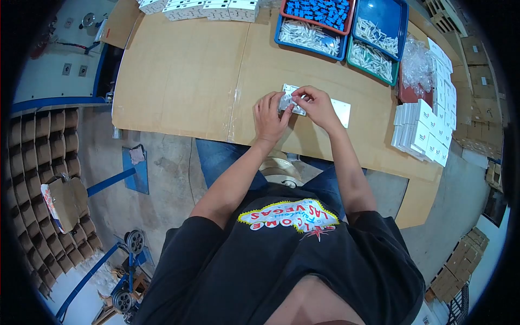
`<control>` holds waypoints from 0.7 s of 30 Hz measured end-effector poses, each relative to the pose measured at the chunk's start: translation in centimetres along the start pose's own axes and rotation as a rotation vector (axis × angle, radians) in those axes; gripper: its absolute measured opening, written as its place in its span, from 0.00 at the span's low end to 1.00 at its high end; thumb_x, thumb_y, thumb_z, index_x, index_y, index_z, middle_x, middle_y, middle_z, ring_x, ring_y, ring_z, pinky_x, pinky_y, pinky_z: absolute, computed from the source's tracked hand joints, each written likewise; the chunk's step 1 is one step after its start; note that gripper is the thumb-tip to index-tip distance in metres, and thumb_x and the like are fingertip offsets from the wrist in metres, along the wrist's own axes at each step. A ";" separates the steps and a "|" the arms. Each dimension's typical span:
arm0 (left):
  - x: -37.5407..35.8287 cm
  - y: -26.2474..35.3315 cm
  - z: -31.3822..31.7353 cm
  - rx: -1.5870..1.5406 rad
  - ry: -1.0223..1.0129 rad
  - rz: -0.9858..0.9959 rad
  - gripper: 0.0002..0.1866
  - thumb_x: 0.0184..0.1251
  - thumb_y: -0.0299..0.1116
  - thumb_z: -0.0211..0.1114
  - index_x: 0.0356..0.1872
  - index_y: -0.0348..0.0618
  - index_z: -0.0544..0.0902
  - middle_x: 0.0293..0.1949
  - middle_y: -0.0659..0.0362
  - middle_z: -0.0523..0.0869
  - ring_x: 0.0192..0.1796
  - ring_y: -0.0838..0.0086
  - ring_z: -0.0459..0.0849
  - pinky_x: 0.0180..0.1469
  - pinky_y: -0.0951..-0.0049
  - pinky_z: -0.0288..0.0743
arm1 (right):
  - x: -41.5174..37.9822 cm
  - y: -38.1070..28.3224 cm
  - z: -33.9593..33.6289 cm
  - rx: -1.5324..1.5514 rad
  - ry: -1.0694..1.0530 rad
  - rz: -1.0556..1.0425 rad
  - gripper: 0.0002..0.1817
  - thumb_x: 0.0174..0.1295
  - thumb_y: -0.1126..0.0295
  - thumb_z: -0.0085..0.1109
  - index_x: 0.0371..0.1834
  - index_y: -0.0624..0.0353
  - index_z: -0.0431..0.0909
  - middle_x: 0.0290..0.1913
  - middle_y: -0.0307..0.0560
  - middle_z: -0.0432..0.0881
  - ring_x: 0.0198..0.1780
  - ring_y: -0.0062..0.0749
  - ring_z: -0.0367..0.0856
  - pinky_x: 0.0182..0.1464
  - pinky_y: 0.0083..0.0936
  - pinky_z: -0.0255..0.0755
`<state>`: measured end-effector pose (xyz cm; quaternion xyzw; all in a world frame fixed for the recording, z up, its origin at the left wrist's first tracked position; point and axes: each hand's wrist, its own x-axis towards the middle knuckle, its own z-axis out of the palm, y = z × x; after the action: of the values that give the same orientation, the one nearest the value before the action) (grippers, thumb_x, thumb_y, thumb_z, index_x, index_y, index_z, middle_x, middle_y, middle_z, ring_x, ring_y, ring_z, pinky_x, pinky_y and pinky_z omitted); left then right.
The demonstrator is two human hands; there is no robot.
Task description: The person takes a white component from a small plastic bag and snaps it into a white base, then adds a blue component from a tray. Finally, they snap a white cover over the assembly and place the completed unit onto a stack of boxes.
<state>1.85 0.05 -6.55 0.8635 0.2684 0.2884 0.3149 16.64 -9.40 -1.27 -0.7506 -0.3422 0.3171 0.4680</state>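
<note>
My left hand (270,116) and my right hand (317,107) meet over the cardboard-covered table near its front edge. Between their fingertips is a small whitish piece in what looks like clear plastic (286,102); its exact kind is too small to make out. Both hands are closed on it, thumbs and index fingers pinching. Just behind and partly under it shows a white printed box or card (290,88), mostly covered by the fingers. A flat white piece (341,112) lies to the right, beside my right wrist.
Blue, red and green trays (340,54) at the back right hold white plugs and blue parts. A heap of clear plastic bags (418,67) and stacked white boxes (425,130) stand at the right. More white boxes (216,10) line the back edge.
</note>
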 end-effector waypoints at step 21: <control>0.0 -0.6 0.4 0.003 -0.034 -0.004 0.25 0.67 0.44 0.69 0.61 0.47 0.78 0.59 0.56 0.80 0.64 0.60 0.76 0.69 0.55 0.62 | 1.6 -1.9 1.2 -0.403 -0.120 -0.039 0.09 0.60 0.72 0.64 0.41 0.62 0.88 0.48 0.55 0.86 0.46 0.50 0.86 0.50 0.37 0.79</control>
<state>1.90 0.31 -7.24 0.8683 0.2651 0.2728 0.3185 16.21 -6.90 -0.18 -0.8018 -0.4406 0.2773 0.2933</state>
